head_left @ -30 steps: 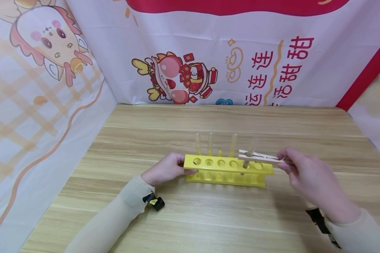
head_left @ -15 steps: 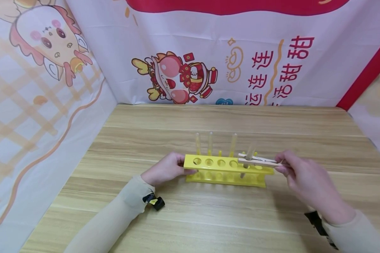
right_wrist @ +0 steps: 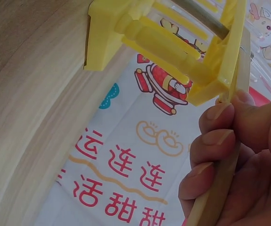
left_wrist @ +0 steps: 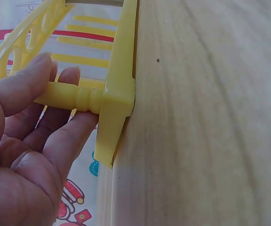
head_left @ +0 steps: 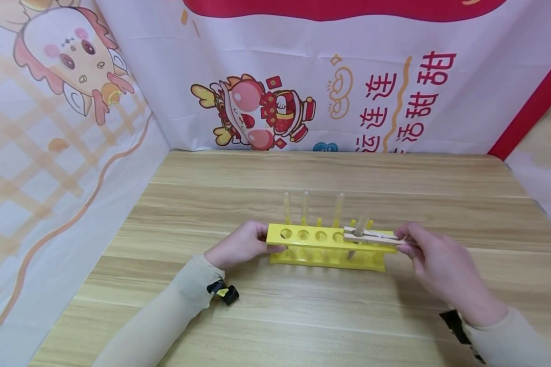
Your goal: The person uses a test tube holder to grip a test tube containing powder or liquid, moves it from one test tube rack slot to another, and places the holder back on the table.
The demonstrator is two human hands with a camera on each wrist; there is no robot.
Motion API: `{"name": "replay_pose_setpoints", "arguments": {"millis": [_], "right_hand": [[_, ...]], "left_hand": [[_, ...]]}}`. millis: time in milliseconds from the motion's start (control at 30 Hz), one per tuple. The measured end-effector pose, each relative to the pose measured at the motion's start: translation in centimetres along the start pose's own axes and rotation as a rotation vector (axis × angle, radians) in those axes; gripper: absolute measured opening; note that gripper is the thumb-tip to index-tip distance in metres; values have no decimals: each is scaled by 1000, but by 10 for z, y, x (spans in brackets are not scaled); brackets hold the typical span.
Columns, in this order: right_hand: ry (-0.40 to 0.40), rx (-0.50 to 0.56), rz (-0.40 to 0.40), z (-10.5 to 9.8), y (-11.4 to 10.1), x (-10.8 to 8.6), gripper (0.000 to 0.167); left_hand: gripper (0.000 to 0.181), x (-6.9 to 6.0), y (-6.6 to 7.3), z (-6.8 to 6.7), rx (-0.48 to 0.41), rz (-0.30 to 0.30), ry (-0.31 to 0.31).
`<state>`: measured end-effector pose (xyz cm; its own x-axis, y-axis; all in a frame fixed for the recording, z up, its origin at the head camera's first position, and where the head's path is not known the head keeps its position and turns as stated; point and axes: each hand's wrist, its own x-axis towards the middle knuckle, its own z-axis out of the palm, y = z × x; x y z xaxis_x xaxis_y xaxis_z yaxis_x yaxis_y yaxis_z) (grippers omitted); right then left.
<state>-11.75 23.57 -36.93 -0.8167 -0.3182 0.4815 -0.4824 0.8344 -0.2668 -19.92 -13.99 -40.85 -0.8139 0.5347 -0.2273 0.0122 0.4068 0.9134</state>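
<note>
A yellow test tube rack [head_left: 321,246] stands on the table. My left hand [head_left: 239,247] holds its left end; in the left wrist view, thumb and fingers wrap the yellow end post [left_wrist: 65,95]. My right hand [head_left: 445,265] grips a wooden test tube clamp [head_left: 378,237], whose jaws are around a test tube [head_left: 361,224]. That tube leans slightly and passes through a hole near the rack's right end; its dark lower part [right_wrist: 202,19] shows in the right wrist view. The clamp lies just above or on the rack's top plate; I cannot tell which.
Three clear test tubes stand behind the rack: two at left [head_left: 287,206] [head_left: 305,206] and one nearer the middle [head_left: 339,208]. Short yellow pegs [head_left: 319,223] stick up between them. A printed cloth [head_left: 275,46] hangs behind the wooden table [head_left: 257,178].
My right hand has moved slightly left and lowered the clamp with its test tube, so the tube sits deeper in the rack hole. The left hand and rack have stayed still.
</note>
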Motion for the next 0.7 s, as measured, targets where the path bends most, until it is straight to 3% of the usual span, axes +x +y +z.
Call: {"name": "replay_pose_setpoints", "arguments": {"millis": [700], "right_hand": [[8, 4, -4, 1, 1, 0, 24]], "left_hand": [[29, -1, 1, 0, -1, -10, -1]]}}
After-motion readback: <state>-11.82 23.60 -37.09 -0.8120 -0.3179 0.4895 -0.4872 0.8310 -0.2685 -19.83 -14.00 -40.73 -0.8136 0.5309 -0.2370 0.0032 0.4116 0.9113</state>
